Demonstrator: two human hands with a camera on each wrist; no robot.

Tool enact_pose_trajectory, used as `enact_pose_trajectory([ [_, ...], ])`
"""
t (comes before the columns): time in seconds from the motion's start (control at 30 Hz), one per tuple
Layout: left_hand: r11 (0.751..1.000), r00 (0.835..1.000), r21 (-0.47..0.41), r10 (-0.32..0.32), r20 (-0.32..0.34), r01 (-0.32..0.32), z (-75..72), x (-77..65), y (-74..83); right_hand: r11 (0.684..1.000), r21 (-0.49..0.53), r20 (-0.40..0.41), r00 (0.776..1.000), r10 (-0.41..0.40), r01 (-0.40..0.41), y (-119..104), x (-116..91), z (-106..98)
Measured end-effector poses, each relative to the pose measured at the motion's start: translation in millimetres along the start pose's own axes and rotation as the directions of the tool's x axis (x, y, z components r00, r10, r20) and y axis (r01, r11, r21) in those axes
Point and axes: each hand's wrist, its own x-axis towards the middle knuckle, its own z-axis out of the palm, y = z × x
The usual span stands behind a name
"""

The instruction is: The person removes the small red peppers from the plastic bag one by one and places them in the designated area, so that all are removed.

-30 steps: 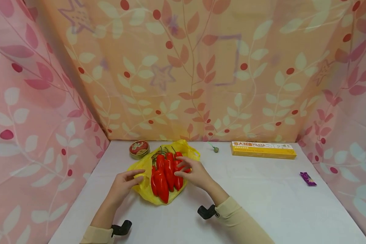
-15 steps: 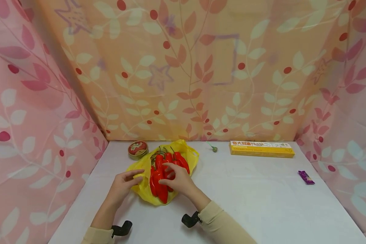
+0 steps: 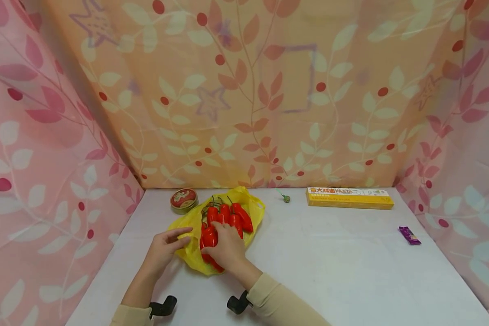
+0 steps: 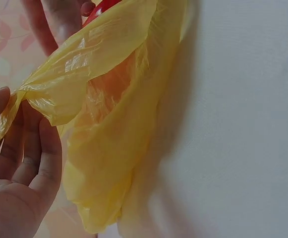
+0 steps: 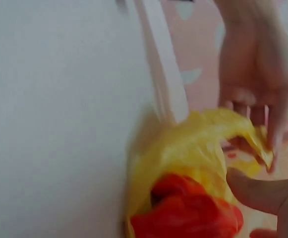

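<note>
A yellow plastic bag (image 3: 253,203) lies spread on the table with several red chili peppers (image 3: 243,217) on it, their green stems toward the back. On the bag's left side my left hand (image 3: 163,249) pinches its edge between thumb and fingers; the left wrist view shows the gathered plastic (image 4: 11,113) there. My right hand (image 3: 228,249) is over the front peppers, thumb and index finger spread around a pepper (image 3: 209,236). In the right wrist view its thumb (image 5: 255,191) stands apart from the blurred red peppers (image 5: 193,213). Its other fingers are mostly hidden.
A round red-and-gold tin (image 3: 184,200) stands behind the bag at left. Farther right lie a small green ball-shaped item (image 3: 286,198), a yellow pasta box (image 3: 350,198) and a purple wrapped packet (image 3: 409,235). Patterned cloth (image 3: 252,113) walls in the white table (image 3: 330,262).
From the right-hand peppers my right hand has moved left and forward over the front ones. The left hand stays at the bag's edge.
</note>
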Motion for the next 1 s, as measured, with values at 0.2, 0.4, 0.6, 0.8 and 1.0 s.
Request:
enact_pose_trajectory([
  [0.2,1.000,1.000,-0.006,-0.001,-0.002,0.001,0.2,-0.4,1.2,0.988,-0.151,-0.053,0.998,-0.032,0.024,-9,-8,15],
  [0.4,1.000,1.000,-0.017,-0.006,-0.008,0.005,1.2,0.6,0.7,0.997,-0.061,-0.066,0.997,-0.042,0.038,-16,-14,14],
  [0.6,1.000,1.000,-0.014,0.000,-0.014,-0.001,2.3,1.0,0.6,0.993,0.117,-0.037,0.999,-0.008,0.012,-13,-14,3],
  [0.8,1.000,1.000,-0.013,0.003,-0.010,-0.003,4.7,1.8,0.7,0.937,0.342,0.052,0.997,0.055,-0.069,1,-15,-28],
  [1.0,1.000,1.000,-0.015,0.000,-0.019,0.000,6.5,2.3,0.5,0.888,0.452,0.104,0.994,0.043,-0.086,18,-19,-59],
])
